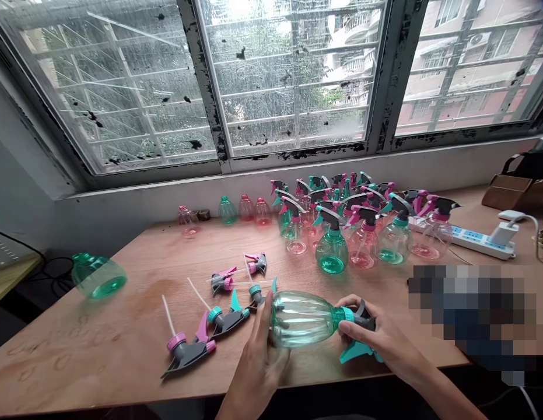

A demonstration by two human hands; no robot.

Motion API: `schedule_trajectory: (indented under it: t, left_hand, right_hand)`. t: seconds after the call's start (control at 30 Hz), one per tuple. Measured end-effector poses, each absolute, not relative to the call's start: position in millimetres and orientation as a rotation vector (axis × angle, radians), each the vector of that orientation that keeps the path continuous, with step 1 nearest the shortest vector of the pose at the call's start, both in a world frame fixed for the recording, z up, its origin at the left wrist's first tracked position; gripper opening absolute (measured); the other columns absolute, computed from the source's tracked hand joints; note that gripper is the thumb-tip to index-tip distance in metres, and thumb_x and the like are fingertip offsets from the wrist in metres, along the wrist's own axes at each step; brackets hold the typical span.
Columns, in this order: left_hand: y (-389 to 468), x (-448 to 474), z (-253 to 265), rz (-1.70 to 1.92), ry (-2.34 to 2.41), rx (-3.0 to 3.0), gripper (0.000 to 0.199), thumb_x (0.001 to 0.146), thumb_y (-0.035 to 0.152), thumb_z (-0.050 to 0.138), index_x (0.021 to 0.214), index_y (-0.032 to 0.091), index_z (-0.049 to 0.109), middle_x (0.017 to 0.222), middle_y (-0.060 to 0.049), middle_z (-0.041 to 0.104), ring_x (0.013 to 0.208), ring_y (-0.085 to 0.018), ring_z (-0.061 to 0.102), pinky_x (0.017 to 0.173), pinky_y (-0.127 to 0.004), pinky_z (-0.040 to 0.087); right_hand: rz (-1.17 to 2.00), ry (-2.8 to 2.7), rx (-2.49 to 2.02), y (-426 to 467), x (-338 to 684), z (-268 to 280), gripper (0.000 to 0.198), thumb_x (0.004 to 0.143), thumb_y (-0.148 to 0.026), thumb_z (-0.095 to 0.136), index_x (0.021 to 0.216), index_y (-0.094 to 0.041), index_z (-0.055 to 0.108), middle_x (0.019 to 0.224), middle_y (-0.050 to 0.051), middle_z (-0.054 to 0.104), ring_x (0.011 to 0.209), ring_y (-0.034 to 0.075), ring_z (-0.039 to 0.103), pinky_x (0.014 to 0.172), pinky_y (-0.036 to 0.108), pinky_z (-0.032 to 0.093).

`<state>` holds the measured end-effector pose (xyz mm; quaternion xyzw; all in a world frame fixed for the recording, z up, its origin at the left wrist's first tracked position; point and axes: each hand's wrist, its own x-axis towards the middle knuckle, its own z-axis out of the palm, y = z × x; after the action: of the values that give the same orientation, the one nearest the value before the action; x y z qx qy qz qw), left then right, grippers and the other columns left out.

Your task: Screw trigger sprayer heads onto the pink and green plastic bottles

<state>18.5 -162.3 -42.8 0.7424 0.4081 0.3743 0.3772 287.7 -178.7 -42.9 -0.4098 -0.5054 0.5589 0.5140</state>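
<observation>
Head view: translucent green spray btl (302, 319) lies approx. horiz. in both my hands, over the wooden table (135, 350), neck to R. My L hand (256, 350) cups the base end, some fingers hidden; my R hand (385, 335) grasps the teal collar (347, 314) and dark sprayer head (364, 318) betw. thumb and fingers. Handling (est.): light; thin plastic wall, prob. flexes if squeezed; smooth, may slip. Hold pts: base w/ palm, collar w/ fingertips; keep load off teal trigger (356, 352).
</observation>
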Motion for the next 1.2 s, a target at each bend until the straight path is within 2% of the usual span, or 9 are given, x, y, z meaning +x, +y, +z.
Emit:
schedule_trajectory:
  t: [0.17,0.33,0.47,0.67,0.83,1.0,1.2]
  left_hand:
    - [-163.2,20.6,-35.5,0.955,1.034,1.809,0.111,0.088,0.044,0.079,0.166,0.035,0.000,0.175,-0.009,0.016,0.161,-0.034,0.014,0.130,-0.054,0.016]
    - [-163.6,19.6,-33.9,0.916,1.090,1.872,0.095,0.091,0.046,0.074,0.165,0.033,0.017,0.175,-0.009,0.019,0.161,-0.035,0.009,0.131,-0.055,0.010]
    - [-162.6,18.1,-41.0,0.925,1.062,1.872,0.088,0.099,0.037,0.064,0.165,0.042,0.004,0.176,-0.003,0.014,0.162,-0.032,0.009,0.130,-0.056,0.011]
    - [-161.1,18.7,-40.6,0.963,1.047,1.775,0.108,0.089,0.048,0.077,0.165,0.038,0.002,0.176,-0.005,0.013,0.161,-0.033,0.014,0.131,-0.053,0.015]
    - [-160.6,18.4,-36.2,0.903,1.072,1.898,0.095,0.092,0.046,0.074,0.165,0.036,0.014,0.175,-0.004,0.017,0.162,-0.030,0.011,0.132,-0.051,0.012]
    - [-160.1,17.7,-43.3,0.907,1.051,1.910,0.088,0.101,0.036,0.061,0.163,0.045,0.000,0.177,0.000,0.010,0.162,-0.028,0.006,0.131,-0.055,0.010]
    - [-161.4,19.1,-39.5,0.938,1.040,1.838,0.104,0.090,0.048,0.076,0.165,0.040,0.004,0.176,-0.004,0.012,0.162,-0.032,0.009,0.131,-0.053,0.012]
  right_hand:
    - [1.330,-1.282,-1.020,-179.6,287.3,-41.1,0.031,0.087,-0.040,0.082,0.106,-0.021,0.066,0.073,-0.002,0.074,0.070,0.018,0.071,0.067,0.029,0.057]
    - [1.336,-1.262,-1.020,-179.0,287.1,-41.3,0.030,0.088,-0.041,0.081,0.104,-0.020,0.066,0.071,-0.002,0.075,0.068,0.018,0.071,0.065,0.028,0.057]
    - [1.329,-1.267,-1.020,-178.1,288.6,-43.4,0.031,0.088,-0.042,0.081,0.105,-0.020,0.066,0.072,-0.001,0.075,0.069,0.018,0.071,0.065,0.028,0.057]
    - [1.314,-1.295,-1.032,-179.7,287.0,-42.4,0.032,0.087,-0.041,0.082,0.105,-0.020,0.067,0.072,-0.002,0.073,0.070,0.019,0.071,0.066,0.030,0.058]
    - [1.306,-1.312,-1.034,-179.2,287.4,-42.2,0.032,0.088,-0.042,0.080,0.106,-0.020,0.067,0.072,-0.002,0.074,0.070,0.019,0.070,0.066,0.030,0.059]
    - [1.317,-1.319,-1.032,-178.1,287.3,-41.2,0.032,0.088,-0.042,0.080,0.105,-0.019,0.066,0.073,-0.001,0.074,0.070,0.019,0.071,0.067,0.031,0.059]
    - [1.323,-1.304,-1.050,-180.3,285.6,-37.8,0.035,0.086,-0.043,0.082,0.104,-0.019,0.066,0.072,0.000,0.074,0.069,0.020,0.070,0.067,0.032,0.058]
